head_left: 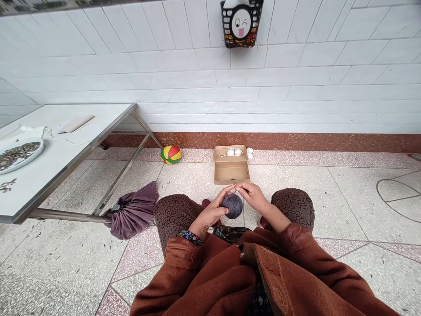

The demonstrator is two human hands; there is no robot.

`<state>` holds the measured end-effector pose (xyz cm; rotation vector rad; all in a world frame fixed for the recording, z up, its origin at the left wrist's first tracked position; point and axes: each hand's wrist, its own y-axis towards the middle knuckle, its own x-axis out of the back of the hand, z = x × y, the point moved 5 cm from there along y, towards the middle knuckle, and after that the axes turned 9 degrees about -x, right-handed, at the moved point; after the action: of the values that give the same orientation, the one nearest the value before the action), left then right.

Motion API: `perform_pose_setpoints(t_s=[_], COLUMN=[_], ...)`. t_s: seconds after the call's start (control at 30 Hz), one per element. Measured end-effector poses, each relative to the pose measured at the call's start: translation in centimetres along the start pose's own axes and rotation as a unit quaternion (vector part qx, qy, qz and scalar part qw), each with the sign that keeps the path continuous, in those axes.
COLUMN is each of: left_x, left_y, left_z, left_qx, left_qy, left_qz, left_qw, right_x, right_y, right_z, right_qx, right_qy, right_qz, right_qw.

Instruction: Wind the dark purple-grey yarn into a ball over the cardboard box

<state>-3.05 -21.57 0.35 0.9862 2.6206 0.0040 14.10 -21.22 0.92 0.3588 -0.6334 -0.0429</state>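
Observation:
A dark purple-grey ball of yarn [233, 206] rests in my left hand [213, 213], whose fingers and thumb curve around its left side. My right hand [252, 195] is closed in a pinch at the top right of the ball, with a thin strand of the yarn at its fingertips. Just beyond my hands, an open cardboard box [231, 172] lies on the floor, its lid tipped back toward the wall. White yarn balls [234, 152] sit on the lid, and more white balls [250, 152] lie beside it.
To the left stands a metal-framed table [108, 115] bearing a plate of seed shells [42, 148]. A folded purple umbrella [134, 213] leans by its leg. A colourful ball [171, 155] lies near the tiled wall. A black basket [226, 26] hangs above.

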Motion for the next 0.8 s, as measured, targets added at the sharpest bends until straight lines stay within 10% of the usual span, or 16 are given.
perform_pose_setpoints(t_s=[0.47, 0.8], left_x=[4.3, 2.2], left_y=[0.2, 0.0], left_z=[2.0, 2.7], left_qx=[0.007, 0.044], left_qy=[-0.089, 0.001], left_qz=[-0.283, -0.183], left_qw=[0.955, 0.982], right_x=[-4.5, -1.2], right_y=[-3.0, -1.9], right_z=[1.3, 3.8], right_qx=[0.026, 0.074], right_qy=[0.001, -0.008], right_qz=[0.162, 0.110], right_qw=[0.986, 0.991])
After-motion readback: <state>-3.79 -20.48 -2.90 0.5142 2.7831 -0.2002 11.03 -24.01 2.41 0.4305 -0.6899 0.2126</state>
